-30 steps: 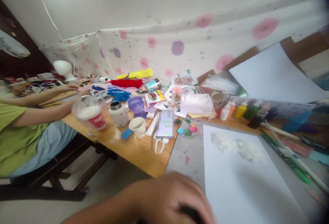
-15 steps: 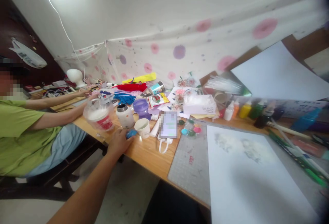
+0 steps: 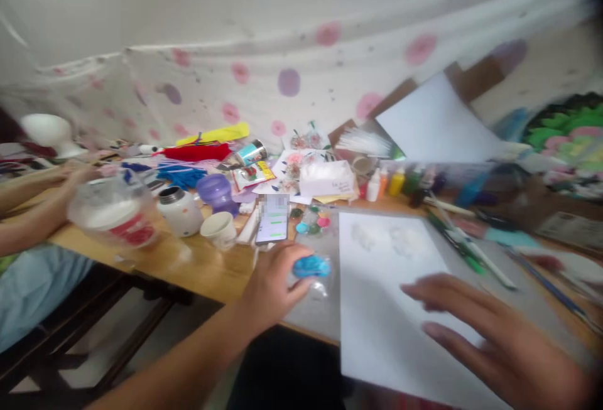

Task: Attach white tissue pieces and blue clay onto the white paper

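My left hand (image 3: pixel 277 278) is closed on a small blue crumpled lump (image 3: pixel 311 266). Clear, shiny plastic (image 3: pixel 319 289) shows just under the lump; whether it is a wrapper or a cup, I cannot tell. The lump hangs over the grey cutting mat (image 3: pixel 301 317), left of a large white sheet of paper (image 3: pixel 367 309). Two faint greyish, blurred patches mark the sheet's upper part. Above the paper's right side is my right hand (image 3: pixel 485 328), fingers apart and holding nothing. A small palette with round paint colours (image 3: pixel 308 228) lies beyond my left hand.
Left of a phone (image 3: pixel 273 221) stand a paper cup (image 3: pixel 218 230), an uncapped bottle (image 3: pixel 179 212) and a plastic-covered bucket (image 3: pixel 115 215). Paint bottles (image 3: pixel 397 181) line the back. Brushes (image 3: pixel 485 259) lie right. A co-worker's arms (image 3: pixel 42 209) rest at far left.
My left hand has carried the blue lump from beside the paper cup rightward to the mat. My right hand has come into view. The camera view has swung right.
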Available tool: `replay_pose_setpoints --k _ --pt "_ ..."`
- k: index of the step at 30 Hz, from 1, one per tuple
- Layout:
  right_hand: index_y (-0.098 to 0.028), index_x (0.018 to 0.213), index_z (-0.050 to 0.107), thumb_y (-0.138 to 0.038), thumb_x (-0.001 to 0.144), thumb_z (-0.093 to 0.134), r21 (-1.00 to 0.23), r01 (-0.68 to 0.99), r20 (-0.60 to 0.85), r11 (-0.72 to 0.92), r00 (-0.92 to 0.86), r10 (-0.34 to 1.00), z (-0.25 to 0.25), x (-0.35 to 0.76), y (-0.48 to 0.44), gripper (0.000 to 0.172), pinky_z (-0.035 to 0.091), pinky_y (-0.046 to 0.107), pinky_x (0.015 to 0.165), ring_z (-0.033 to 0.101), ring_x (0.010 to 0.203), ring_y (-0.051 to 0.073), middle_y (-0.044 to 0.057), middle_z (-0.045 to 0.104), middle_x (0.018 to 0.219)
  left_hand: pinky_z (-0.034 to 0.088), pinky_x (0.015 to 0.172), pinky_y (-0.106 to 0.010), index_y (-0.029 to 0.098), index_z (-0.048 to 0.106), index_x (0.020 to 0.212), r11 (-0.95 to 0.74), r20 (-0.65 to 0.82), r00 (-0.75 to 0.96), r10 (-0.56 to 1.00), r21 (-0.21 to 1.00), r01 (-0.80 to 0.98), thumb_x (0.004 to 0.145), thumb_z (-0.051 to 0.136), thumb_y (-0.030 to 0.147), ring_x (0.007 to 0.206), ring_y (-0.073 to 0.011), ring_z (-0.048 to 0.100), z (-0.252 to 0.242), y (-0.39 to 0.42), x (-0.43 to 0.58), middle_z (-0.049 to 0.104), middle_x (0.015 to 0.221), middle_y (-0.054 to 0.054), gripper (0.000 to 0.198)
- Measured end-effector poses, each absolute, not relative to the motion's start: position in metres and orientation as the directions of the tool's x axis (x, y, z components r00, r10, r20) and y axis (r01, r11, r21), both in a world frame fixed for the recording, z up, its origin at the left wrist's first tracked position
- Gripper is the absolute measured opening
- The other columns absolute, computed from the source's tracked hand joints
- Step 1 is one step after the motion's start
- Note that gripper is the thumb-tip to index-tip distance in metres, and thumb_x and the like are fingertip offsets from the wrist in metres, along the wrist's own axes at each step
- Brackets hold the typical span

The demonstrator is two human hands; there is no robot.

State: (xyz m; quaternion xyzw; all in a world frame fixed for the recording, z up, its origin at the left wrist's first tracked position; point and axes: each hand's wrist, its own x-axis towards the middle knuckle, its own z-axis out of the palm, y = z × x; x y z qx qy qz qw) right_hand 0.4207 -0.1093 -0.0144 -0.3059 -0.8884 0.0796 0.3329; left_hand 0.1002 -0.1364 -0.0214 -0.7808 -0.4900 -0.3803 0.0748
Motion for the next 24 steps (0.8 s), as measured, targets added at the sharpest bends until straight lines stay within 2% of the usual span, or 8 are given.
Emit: replay_pose_setpoints --k 2,6,8,12,15,19,22,24 --pt "-0.026 0.126 0.051 -0.024 0.086 0.057 -0.287 0.524 0.499 0.802 -0.633 0.592 -0.005 0.409 -0.11 0.04 0.058 0.032 0.073 0.064 0.094 0.022 0.01 0.061 0.112 0.047 0.082 -0.029 0.022 0.051 0.105 -0.641 0.597 0.377 0.708 0.319 0.698 0.078 0.055 0.011 0.095 -0.0185 0.061 -0.009 -0.113 0.142 0.064 0.099 -0.004 0.029" --pt "-0.021 0.123 0.05 -0.019 0.084 0.058 -0.201 0.574 0.579 0.793 -0.583 0.569 0.002 0.406 -0.099 0.039 0.055 0.037 0.069 0.061 0.087 0.022 0.011 0.058 0.103 0.045 0.063 -0.023 0.021 0.05 0.097 -0.613 0.436 0.433 0.789 0.501 0.611 0.072 0.059 0.012 0.07 -0.013 0.06 0.001 -0.081 0.198 0.062 0.082 0.002 0.028" --pt "-0.02 0.116 0.052 -0.017 0.083 0.06 -0.24 0.579 0.621 0.779 -0.525 0.582 0.002 0.413 -0.091 0.034 0.054 0.035 0.067 0.06 0.083 0.021 0.009 0.058 0.098 0.042 0.059 -0.022 0.022 0.049 0.096 -0.588 0.378 0.451 0.808 0.545 0.597 0.07 0.06 0.012 0.065 -0.0115 0.057 -0.002 -0.071 0.213 0.06 0.079 0.004 0.03" --pt "-0.02 0.112 0.054 -0.017 0.083 0.063 -0.414 0.491 0.652 0.767 -0.428 0.626 -0.002 0.425 -0.072 0.031 0.051 0.029 0.068 0.057 0.081 0.016 0.006 0.055 0.092 0.039 0.056 -0.02 0.024 0.049 0.096 -0.52 0.282 0.462 0.841 0.657 0.546 0.071 0.061 0.014 0.062 -0.0097 0.054 -0.013 -0.054 0.229 0.058 0.075 0.006 0.03" --pt "-0.022 0.104 0.059 -0.014 0.083 0.061 -0.463 0.481 0.635 0.744 -0.405 0.658 -0.008 0.428 -0.059 0.023 0.048 0.028 0.068 0.055 0.081 0.015 0.004 0.053 0.09 0.039 0.055 -0.019 0.026 0.049 0.099 -0.419 0.185 0.449 0.874 0.754 0.506 0.073 0.061 0.016 0.061 -0.0089 0.052 -0.026 -0.046 0.228 0.058 0.077 0.006 0.03" --pt "-0.022 0.086 0.062 -0.011 0.082 0.059 -0.505 0.464 0.585 0.728 -0.436 0.684 -0.014 0.427 -0.048 0.012 0.047 0.027 0.065 0.055 0.078 0.014 0.003 0.053 0.087 0.041 0.061 -0.023 0.027 0.046 0.111 -0.25 0.075 0.404 0.911 0.883 0.398 0.075 0.062 0.018 0.068 -0.0109 0.052 -0.045 -0.041 0.22 0.057 0.087 0.002 0.04" --pt "-0.021 0.084 0.059 -0.009 0.083 0.055 -0.568 0.479 0.546 0.67 -0.39 0.742 -0.015 0.424 -0.048 0.013 0.048 0.028 0.066 0.056 0.077 0.014 0.004 0.056 0.086 0.041 0.067 -0.025 0.028 0.04 0.119 -0.035 -0.019 0.448 0.894 0.993 0.111 0.074 0.069 0.025 0.079 -0.0136 0.052 -0.052 -0.041 0.217 0.054 0.095 -0.001 0.054" --pt "-0.021 0.084 0.058 -0.008 0.083 0.054 -0.58 0.507 0.545 0.637 -0.339 0.766 -0.017 0.421 -0.05 0.014 0.049 0.028 0.067 0.057 0.077 0.015 0.004 0.057 0.086 0.039 0.07 -0.026 0.029 0.037 0.124 0.147 -0.072 0.5 0.863 0.983 -0.112 0.068 0.077 0.034 0.087 -0.0155 0.05 -0.052 -0.044 0.219 0.052 0.104 -0.003 0.069"
